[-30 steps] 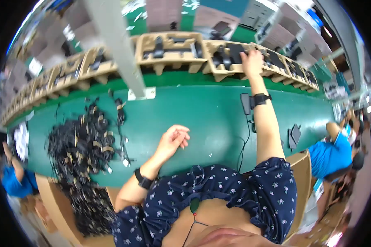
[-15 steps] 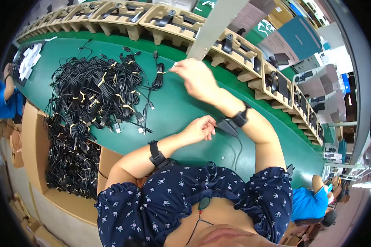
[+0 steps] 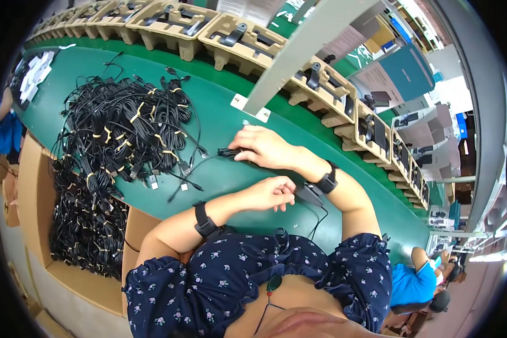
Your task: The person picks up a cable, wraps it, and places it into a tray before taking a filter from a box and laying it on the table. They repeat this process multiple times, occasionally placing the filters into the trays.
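My right hand (image 3: 262, 147) is closed on a coiled bundle of black cable (image 3: 226, 152), low over the green table. One loose end trails left from the bundle towards the pile. My left hand (image 3: 271, 193) hangs nearer to me with loosely bent fingers; nothing shows in it. Between that hand and my right wrist lies a dark wedge-shaped device (image 3: 310, 195) with a thin lead running from it. A large pile of black cables (image 3: 129, 124), tied with pale bands, covers the table on the left. Plugs poke out along its right side.
An open cardboard box (image 3: 38, 197) full of similar cables stands at the table's left edge. Moulded brown trays (image 3: 248, 48) holding black parts line the far side. A metal post (image 3: 301, 56) rises from the table's back. People in blue (image 3: 414, 281) are at both sides.
My right hand has come nearer to me and closed on the cable bundle, drawing it away from the pile's far right edge. My left hand has stayed almost in place.
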A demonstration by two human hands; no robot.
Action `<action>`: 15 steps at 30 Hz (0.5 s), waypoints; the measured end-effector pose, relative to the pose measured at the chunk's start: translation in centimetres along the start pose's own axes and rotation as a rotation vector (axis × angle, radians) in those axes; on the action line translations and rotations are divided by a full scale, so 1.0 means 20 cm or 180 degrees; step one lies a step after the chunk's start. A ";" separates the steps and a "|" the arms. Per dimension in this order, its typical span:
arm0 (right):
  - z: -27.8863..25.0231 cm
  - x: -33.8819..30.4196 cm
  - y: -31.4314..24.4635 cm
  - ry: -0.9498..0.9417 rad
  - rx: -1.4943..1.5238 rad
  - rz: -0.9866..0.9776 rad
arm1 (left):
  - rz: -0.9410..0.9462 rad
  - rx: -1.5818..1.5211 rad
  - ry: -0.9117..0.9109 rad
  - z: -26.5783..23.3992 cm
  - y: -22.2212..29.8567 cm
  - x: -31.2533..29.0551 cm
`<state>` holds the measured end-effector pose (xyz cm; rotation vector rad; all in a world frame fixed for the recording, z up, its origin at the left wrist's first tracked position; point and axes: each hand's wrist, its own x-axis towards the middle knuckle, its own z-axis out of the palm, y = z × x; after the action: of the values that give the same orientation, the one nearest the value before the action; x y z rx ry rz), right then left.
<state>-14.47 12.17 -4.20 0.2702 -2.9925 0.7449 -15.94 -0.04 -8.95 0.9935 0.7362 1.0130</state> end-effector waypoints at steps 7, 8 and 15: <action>-0.21 -0.44 -0.07 0.0559 -0.0205 0.1110 | 0.1751 0.0009 0.1395 0.01 0.13 -0.06; -0.23 -0.48 -0.10 0.0590 -0.0226 0.1128 | 0.2426 0.1240 0.2020 -0.01 0.15 -0.06; -0.35 -0.65 -0.29 0.0901 0.0647 0.1405 | 0.1218 0.2807 0.2271 -0.09 0.10 -0.03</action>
<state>-0.60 12.54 3.54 -0.4680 -2.7264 1.0230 -18.46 0.37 -7.78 1.5791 1.7211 1.4364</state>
